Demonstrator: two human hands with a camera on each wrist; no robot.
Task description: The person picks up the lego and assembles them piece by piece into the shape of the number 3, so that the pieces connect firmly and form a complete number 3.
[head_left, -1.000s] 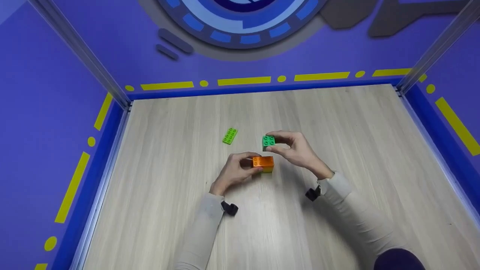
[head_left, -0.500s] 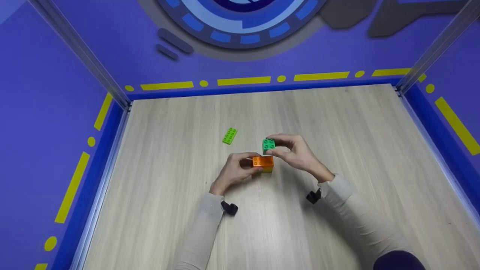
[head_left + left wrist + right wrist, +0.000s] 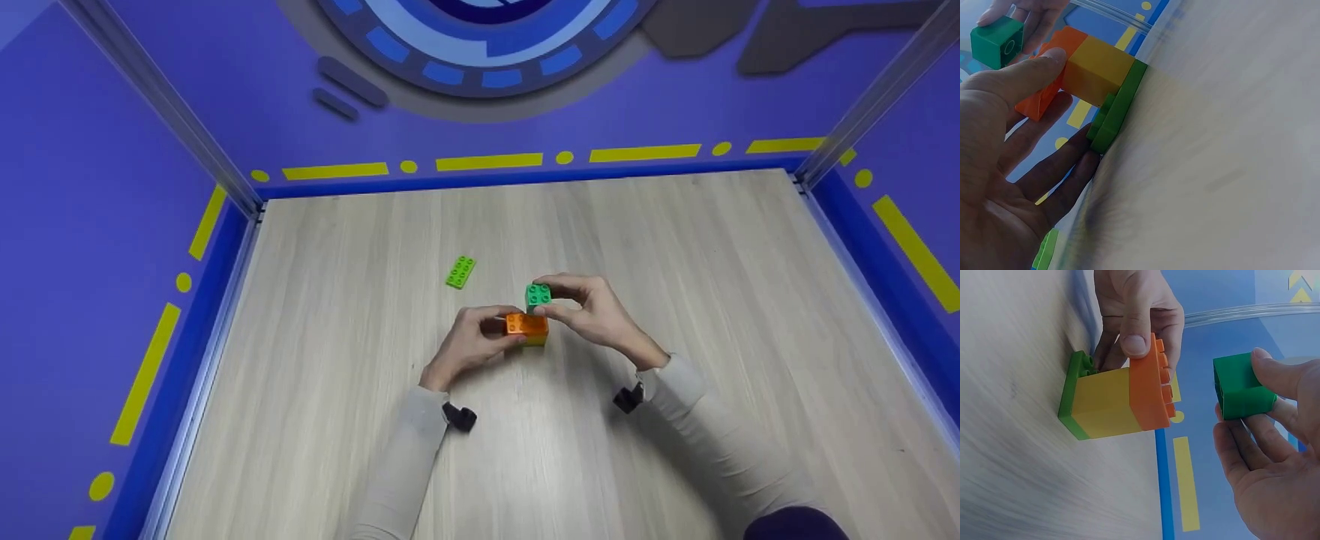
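My left hand (image 3: 472, 341) pinches the orange brick (image 3: 1147, 385) at the top of a small stack of toy building bricks. Under it sits a yellow brick (image 3: 1103, 405), and a flat green plate (image 3: 1074, 399) forms the base on the table. In the left wrist view, lower fingers rest by the studs of that green plate (image 3: 1120, 107). Thumb and fingers of my right hand (image 3: 596, 311) hold a green four-stud brick (image 3: 538, 295), studs up. It hangs above the orange brick, a gap showing between them in the right wrist view.
A light green eight-stud plate (image 3: 460, 272) lies on the wooden table (image 3: 337, 337), beyond my left hand. Blue-purple walls (image 3: 480, 135) with yellow markings enclose the table at the back and both sides.
My right hand has brought the green brick toward me, from behind the stack to above its orange top. The left hand and the stack have stayed put.
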